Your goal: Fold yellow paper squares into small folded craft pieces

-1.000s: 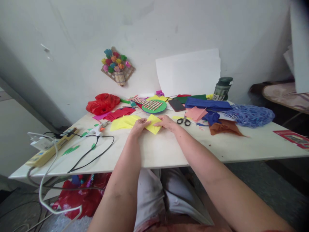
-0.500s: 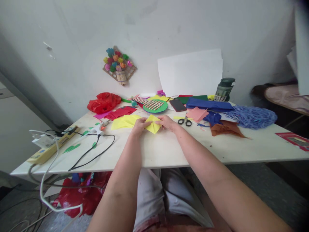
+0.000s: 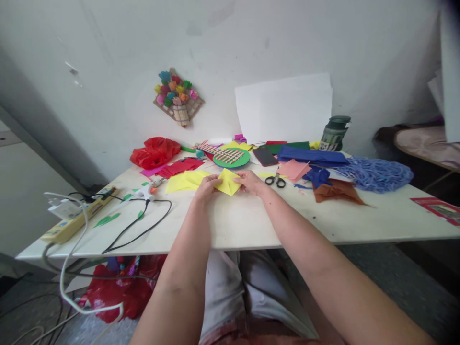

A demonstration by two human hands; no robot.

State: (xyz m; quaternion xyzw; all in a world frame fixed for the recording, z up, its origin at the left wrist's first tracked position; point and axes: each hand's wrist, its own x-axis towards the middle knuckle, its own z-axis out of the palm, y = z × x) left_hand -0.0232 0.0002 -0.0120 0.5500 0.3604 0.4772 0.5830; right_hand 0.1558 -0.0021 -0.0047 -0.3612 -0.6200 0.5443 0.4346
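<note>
A small square of yellow paper (image 3: 228, 182), creased and turned with one corner up, is held above the table between both hands. My left hand (image 3: 208, 187) pinches its left side, thumb on top. My right hand (image 3: 249, 182) grips the right side between thumb and fingers. Just left of my left hand lie larger yellow sheets (image 3: 185, 181). Beyond the paper is a green disc (image 3: 242, 159) with a lattice of striped sticks (image 3: 226, 155) on it. Black-handled scissors (image 3: 275, 181) rest to the right of my right hand.
On the left of the white table (image 3: 247, 225) are a glue gun (image 3: 145, 192), its looping cord and a power strip (image 3: 81, 215). Red sheets (image 3: 181, 167) and a red plastic bag (image 3: 155, 152) sit behind. A phone (image 3: 265, 156), blue string (image 3: 379, 173) and a bottle (image 3: 334, 134) stand or lie rightward.
The yellow paper has shifted slightly up in the hands. My right thumb has drawn back a little toward the paper's right edge. Everything else on the table is as before.
</note>
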